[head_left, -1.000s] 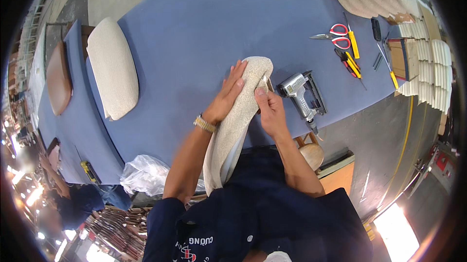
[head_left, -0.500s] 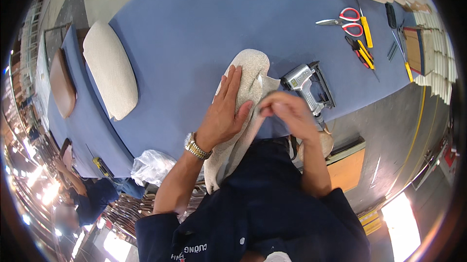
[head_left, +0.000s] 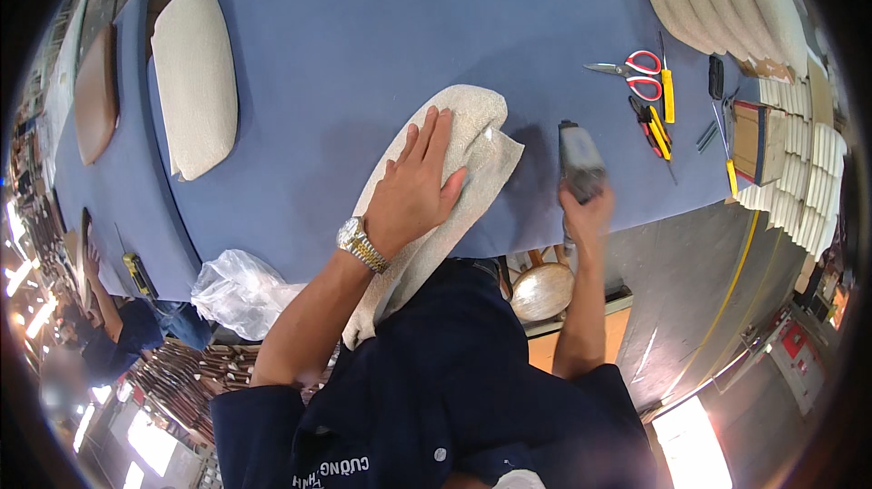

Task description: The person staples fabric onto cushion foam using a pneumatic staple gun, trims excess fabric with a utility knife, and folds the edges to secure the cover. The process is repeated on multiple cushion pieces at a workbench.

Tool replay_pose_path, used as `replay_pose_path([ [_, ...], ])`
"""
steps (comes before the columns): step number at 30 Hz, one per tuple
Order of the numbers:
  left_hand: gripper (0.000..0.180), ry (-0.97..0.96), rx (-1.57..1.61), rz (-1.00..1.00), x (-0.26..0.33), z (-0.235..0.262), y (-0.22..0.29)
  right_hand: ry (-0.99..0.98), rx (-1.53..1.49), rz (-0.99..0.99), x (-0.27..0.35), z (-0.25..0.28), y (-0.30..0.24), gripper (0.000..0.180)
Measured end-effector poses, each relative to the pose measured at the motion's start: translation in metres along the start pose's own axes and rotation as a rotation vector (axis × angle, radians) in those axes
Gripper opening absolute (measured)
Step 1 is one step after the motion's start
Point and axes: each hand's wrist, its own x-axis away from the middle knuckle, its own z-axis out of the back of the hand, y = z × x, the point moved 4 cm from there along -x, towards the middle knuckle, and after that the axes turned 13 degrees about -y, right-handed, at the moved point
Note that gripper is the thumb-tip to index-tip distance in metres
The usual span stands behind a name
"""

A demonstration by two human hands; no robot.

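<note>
A beige fabric-covered cushion panel (head_left: 468,112) lies at the table's near edge, its lower end against my body. A loose flap of the fabric sticks out on its right side. My left hand (head_left: 413,194), with a wristwatch, lies flat on the panel, fingers stretched out. To the right, my right hand (head_left: 589,212) is closed round the grip of a silver and black staple gun (head_left: 579,155). The gun is smeared by motion and held apart from the panel.
Red-handled scissors (head_left: 643,76), a yellow screwdriver (head_left: 668,94) and pliers (head_left: 652,130) lie to the right. Another beige panel (head_left: 195,80) and a brown one (head_left: 96,94) are at left. A clear plastic bag (head_left: 238,294) sits at the near edge. A co-worker (head_left: 127,335) is at lower left.
My right hand has left the fabric flap and taken hold of the staple gun, which has turned. My left hand stays flat on the panel. The view has shifted.
</note>
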Motion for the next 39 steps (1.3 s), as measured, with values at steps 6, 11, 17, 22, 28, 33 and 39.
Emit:
replay_pose_path([
  [6,0.075,0.007,0.036,0.030,0.001,0.000,0.002,-0.215,-0.069,0.686,0.038,0.017,-0.131,0.064],
  [11,0.077,-0.021,0.031,0.058,-0.001,0.005,0.006,-0.343,-0.150,0.617,0.029,-0.004,-0.125,0.088],
  [17,0.081,-0.061,0.045,0.073,0.002,0.006,0.004,-0.410,-0.161,0.611,0.019,-0.015,-0.127,0.073],
  [22,0.084,-0.094,0.054,0.094,0.001,0.005,0.004,-0.449,-0.173,0.551,0.015,-0.018,-0.137,0.067],
  [28,0.091,-0.121,0.076,0.143,-0.001,0.008,0.011,-0.471,-0.141,0.505,0.014,-0.020,-0.140,0.066],
  [33,0.091,-0.075,0.069,0.112,0.002,0.004,0.007,-0.421,-0.144,0.648,0.019,-0.018,-0.133,0.066],
  [39,0.094,-0.058,0.060,0.093,0.003,0.002,0.004,-0.449,-0.210,0.602,0.020,-0.023,-0.126,0.068],
])
